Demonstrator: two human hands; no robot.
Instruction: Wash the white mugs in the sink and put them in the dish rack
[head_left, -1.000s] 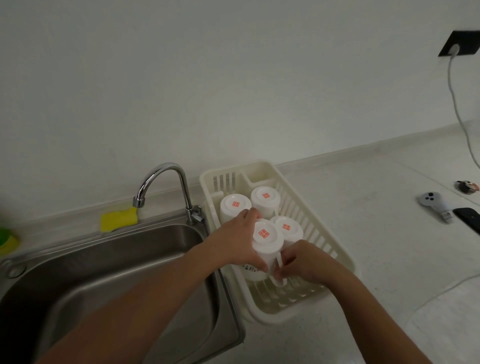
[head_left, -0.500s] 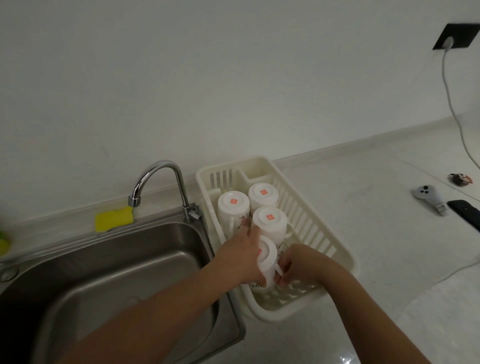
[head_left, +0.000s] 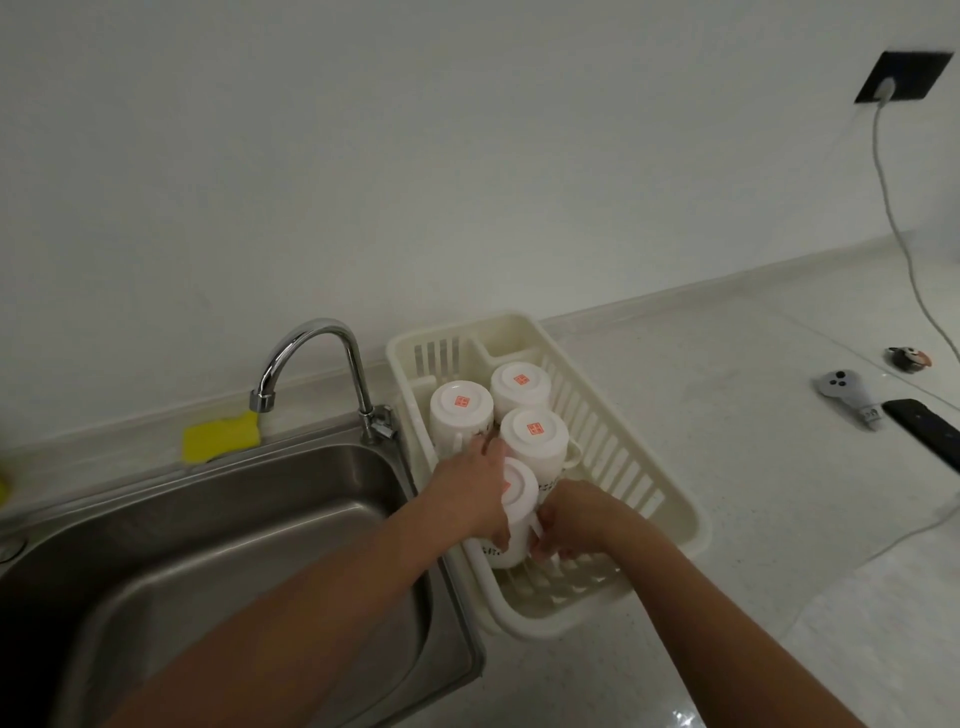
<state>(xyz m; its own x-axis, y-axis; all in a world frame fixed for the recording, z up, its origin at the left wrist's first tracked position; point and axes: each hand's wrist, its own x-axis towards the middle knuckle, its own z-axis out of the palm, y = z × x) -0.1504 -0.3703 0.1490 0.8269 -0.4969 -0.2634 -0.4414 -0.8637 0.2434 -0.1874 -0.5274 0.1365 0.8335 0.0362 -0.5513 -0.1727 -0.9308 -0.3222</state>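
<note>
Left hand (head_left: 470, 493) curls round the body of the held mug (head_left: 519, 499). Right hand (head_left: 576, 519) is closed at that mug's handle, fingers pinching it. Both hands are clamped on the one mug, one on each side.

Held mug: inverted, base up, in the near-left part of the dish rack (head_left: 691, 514). Whether its rim sits on the rack floor I cannot tell, because the hands cover it.

Three mugs (head_left: 535, 436) stand inverted in the far half of the dish rack, packed close. The nearest is just beside the held mug, possibly touching it.

Handling (judgement): the mug is stiff and looks glazed, so probably slick when wet. It has moderate weight and would chip if knocked against its neighbours. The present hold seems right: palm round the wall for weight, handle for steering. Release should be low and gentle, and should keep a gap from the adjacent mug.

Sink (head_left: 234, 519) lies directly left of the dish rack, with the faucet (head_left: 311, 353) at the rack's far-left corner. A yellow sponge (head_left: 221, 439) is further left. The desk (head_left: 753, 467) carries the rack and extends to its right.
</note>
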